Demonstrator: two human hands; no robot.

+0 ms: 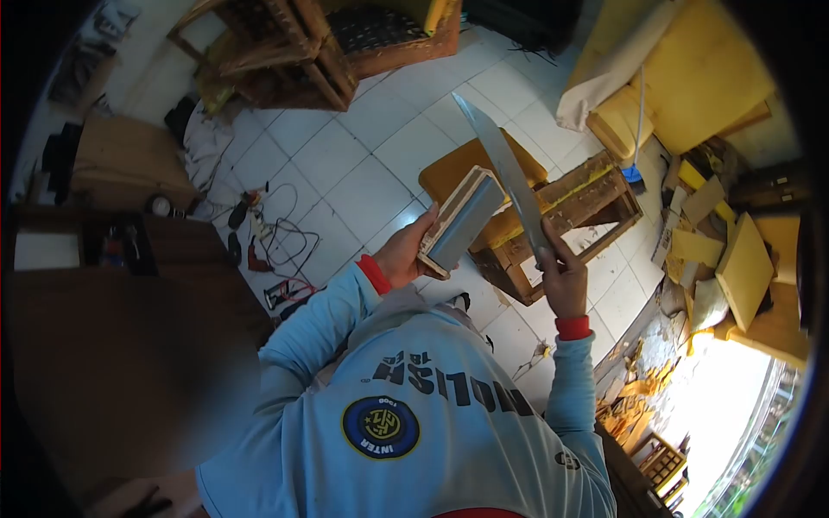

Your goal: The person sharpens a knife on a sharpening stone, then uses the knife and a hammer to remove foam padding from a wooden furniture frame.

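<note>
My left hand (404,255) is closed around the near end of a short wooden block (466,220) with pale wood edges and a smooth grey face. In my right hand (566,281) is a long flat metal blade (503,160), like that of a hand saw. It points up and away, tapering to a slanted tip, and my fingers hide its grip end. The blade passes just right of the block in view; I cannot tell whether they touch. Beyond both hands, a wooden frame (587,194) and an orange-brown padded seat (449,168) sit on the floor.
White floor tiles (337,160) lie ahead. Cables (289,246) and tools are scattered at left, near a dark brown cabinet (173,259). Wooden furniture frames (337,78) stand at the back. At right are yellow cushions (708,78), a blue broom (634,177) and piled foam and board scraps (699,246).
</note>
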